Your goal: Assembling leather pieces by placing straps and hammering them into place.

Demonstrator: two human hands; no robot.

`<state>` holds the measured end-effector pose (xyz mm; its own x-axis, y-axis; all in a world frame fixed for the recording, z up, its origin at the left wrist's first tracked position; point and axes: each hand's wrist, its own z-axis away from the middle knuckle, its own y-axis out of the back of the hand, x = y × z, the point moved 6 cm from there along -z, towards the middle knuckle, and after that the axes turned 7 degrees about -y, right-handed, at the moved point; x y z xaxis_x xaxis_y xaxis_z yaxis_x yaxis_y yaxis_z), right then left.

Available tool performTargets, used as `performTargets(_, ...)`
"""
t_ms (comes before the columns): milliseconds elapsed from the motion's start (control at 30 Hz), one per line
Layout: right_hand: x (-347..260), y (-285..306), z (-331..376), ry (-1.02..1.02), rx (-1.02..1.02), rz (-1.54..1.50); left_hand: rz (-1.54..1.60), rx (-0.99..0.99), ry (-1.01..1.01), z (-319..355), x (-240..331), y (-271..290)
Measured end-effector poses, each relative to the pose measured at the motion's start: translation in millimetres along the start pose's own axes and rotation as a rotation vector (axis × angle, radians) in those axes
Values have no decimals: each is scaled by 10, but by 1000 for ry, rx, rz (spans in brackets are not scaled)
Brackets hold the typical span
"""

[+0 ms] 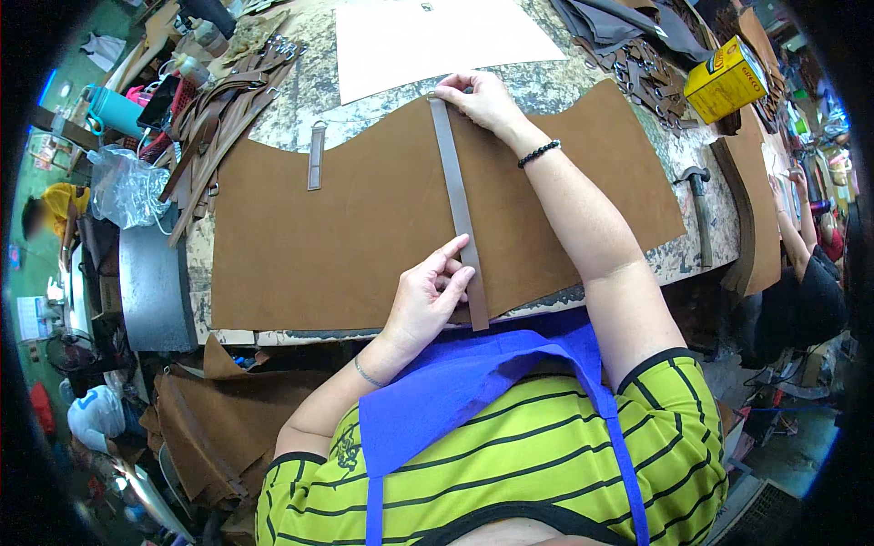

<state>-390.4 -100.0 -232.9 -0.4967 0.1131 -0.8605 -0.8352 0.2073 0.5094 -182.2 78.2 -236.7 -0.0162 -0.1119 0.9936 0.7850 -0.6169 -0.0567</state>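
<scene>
A large brown leather piece [364, 237] with a curved far edge lies flat on the worktable. Across its middle runs a long grey-brown strap [452, 168], from the far edge down past the near edge. My right hand [478, 100] pinches the strap's far end, where a small metal ring shows. Lower down, my left hand [434, 288] holds the strap between thumb and fingers near its near end. To the left, a short strap tab [316, 159] with a metal ring at its top rests on the leather.
A hammer [698, 214] lies right of the leather. White sheet [437, 41] lies beyond it. Straps with buckles [232, 114] are heaped at left, near a turquoise tumbler [118, 111] and plastic bag [130, 187]. A yellow can [726, 80] stands at far right. Other people work at both sides.
</scene>
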Motion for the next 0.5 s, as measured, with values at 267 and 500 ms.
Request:
performTargets(267, -14, -28, -10, 6, 5, 68, -11, -20, 21, 3, 0, 10)
performTargets(500, -1, -17, -19, 18, 13, 88, -136, -24, -9, -17, 92, 60)
